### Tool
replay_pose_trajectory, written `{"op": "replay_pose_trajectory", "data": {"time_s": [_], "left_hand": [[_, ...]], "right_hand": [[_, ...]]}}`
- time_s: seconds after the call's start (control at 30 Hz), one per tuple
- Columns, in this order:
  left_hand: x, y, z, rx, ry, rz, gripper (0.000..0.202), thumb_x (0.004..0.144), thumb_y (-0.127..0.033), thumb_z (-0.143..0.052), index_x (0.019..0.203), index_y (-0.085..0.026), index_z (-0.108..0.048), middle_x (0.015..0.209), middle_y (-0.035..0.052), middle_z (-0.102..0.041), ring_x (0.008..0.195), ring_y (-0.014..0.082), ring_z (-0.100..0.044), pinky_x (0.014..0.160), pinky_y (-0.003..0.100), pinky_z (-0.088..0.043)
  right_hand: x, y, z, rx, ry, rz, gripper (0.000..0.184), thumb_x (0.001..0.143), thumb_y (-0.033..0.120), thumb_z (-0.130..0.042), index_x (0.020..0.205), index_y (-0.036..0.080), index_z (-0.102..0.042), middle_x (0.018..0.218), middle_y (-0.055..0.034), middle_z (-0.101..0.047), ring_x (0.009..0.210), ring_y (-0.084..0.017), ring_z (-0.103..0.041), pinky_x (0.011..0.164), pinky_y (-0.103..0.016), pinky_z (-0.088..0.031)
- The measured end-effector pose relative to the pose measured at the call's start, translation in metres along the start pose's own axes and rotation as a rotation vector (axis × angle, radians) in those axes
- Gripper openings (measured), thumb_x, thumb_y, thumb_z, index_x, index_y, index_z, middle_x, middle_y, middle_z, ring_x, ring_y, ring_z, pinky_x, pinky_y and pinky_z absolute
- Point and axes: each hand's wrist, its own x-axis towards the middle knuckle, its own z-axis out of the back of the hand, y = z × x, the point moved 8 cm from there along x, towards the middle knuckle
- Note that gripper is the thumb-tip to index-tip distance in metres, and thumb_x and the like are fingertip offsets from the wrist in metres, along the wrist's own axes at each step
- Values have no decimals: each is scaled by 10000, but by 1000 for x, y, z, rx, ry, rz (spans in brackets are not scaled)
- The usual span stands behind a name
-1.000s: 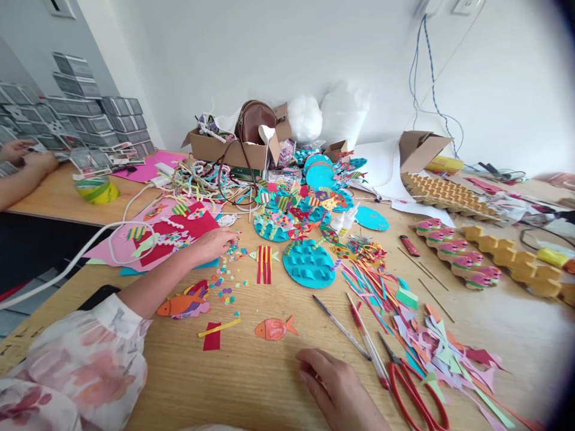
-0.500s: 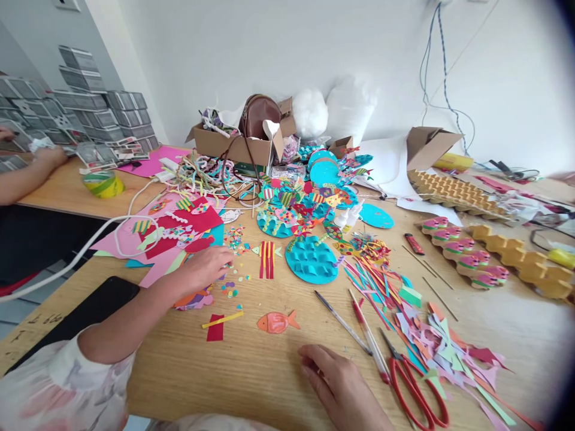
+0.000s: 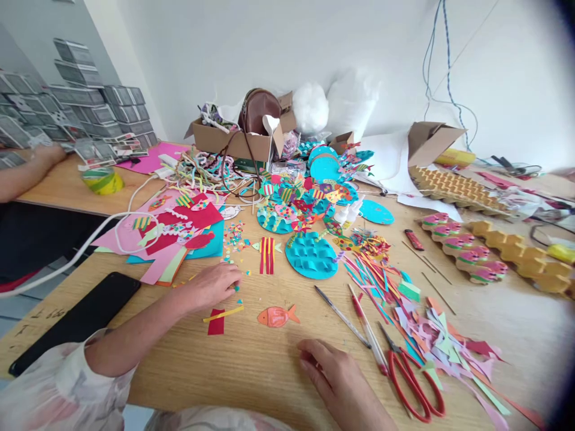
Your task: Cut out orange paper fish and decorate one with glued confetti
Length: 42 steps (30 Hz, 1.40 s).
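My left hand (image 3: pixel 214 285) rests palm down on the wooden table (image 3: pixel 251 371). Its fingers are curled together over small paper dots, and what lies under them is hidden. A red paper rectangle with a yellow strip (image 3: pixel 218 318) lies just in front of it. To its right is an orange paper fish (image 3: pixel 276 315). My right hand (image 3: pixel 336 376) lies flat near the front edge with its fingers stretched out and holds nothing. Beside it are red-handled scissors (image 3: pixel 415 383) and two pens (image 3: pixel 359 326).
A black phone (image 3: pixel 78 317) lies at the left edge. Paper sheets (image 3: pixel 175 236), teal discs (image 3: pixel 311 256) with paper fish, and scraps (image 3: pixel 431 335) cover the middle. Egg cartons (image 3: pixel 489 251) stand right, a cardboard box (image 3: pixel 233 143) at the back. Another person's arm (image 3: pixel 27 170) is far left.
My left hand has drawn back toward me from the scattered dots near the pink sheets and now covers the spot where a multicoloured fish lay. My right hand has hardly moved.
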Motion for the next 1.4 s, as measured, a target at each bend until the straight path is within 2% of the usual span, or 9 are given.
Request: {"op": "replay_pose_trajectory", "data": {"time_s": [0.27, 0.43, 0.77, 1.03, 1.4], "left_hand": [[4, -4, 1, -3, 31, -5, 159, 751, -47, -453, 749, -177, -545, 815, 41, -605, 798, 186, -559, 723, 283, -396], [3, -6, 0, -10, 38, -14, 119, 774, -90, -468, 795, -176, -546, 836, 45, -611, 820, 191, -561, 746, 292, -395], [5, -4, -1, -21, 26, -14, 153, 764, -65, -437, 704, -180, -519, 764, 20, -594, 754, 166, -546, 692, 263, -374], [0, 4, 18, -15, -12, 30, 171, 830, -132, -402, 728, -195, -524, 703, -3, -590, 704, 161, -553, 620, 243, -369], [1, -10, 4, 77, 33, 40, 131, 755, -70, -491, 777, -184, -552, 854, 53, -605, 853, 203, -556, 778, 317, -419]], "right_hand": [[-2, 2, 1, 8, 22, -56, 199, 859, 138, -428, 946, 184, -601, 885, -52, -670, 814, -179, -625, 704, -249, -435], [-1, 2, 2, 10, 33, -84, 192, 855, 130, -434, 925, 182, -605, 883, -51, -667, 823, -185, -619, 705, -256, -434], [0, 1, 0, 17, 34, -75, 204, 863, 142, -424, 950, 179, -605, 897, -60, -669, 834, -187, -622, 721, -259, -437], [0, 0, 1, 5, 33, -86, 199, 858, 130, -429, 935, 182, -605, 881, -55, -670, 814, -184, -623, 705, -256, -438], [1, 3, 0, 12, 34, -71, 192, 859, 147, -424, 920, 183, -603, 878, -53, -666, 810, -179, -619, 699, -254, -436]]}}
